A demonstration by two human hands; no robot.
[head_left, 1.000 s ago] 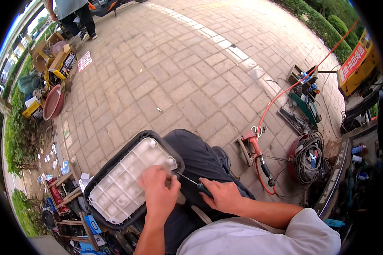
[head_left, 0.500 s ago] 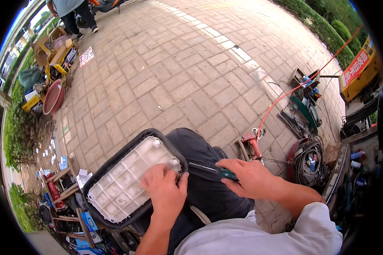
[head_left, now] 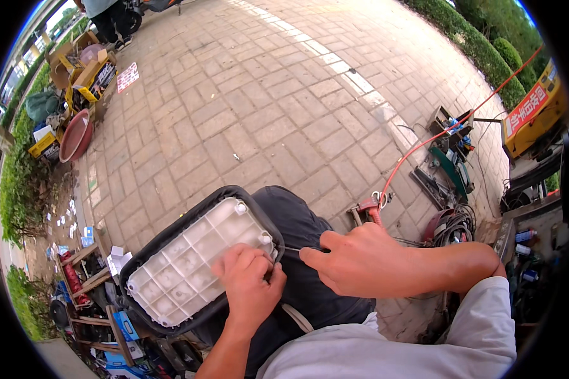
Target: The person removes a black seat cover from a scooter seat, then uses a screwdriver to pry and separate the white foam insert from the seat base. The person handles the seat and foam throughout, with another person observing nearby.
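Right hand (head_left: 363,262) gripping a screwdriver (head_left: 291,249) beside a white ribbed panel (head_left: 193,259), left hand (head_left: 250,287) over its corner, fingers' hold unclear.

Pale translucent plastic on the ribbed panel (head_left: 199,252); matt black covering (head_left: 172,230) round its rim; metal on the thin shaft (head_left: 291,249); dark matt cloth trousers (head_left: 310,284); rough paving (head_left: 265,120); wooden slats (head_left: 119,336).
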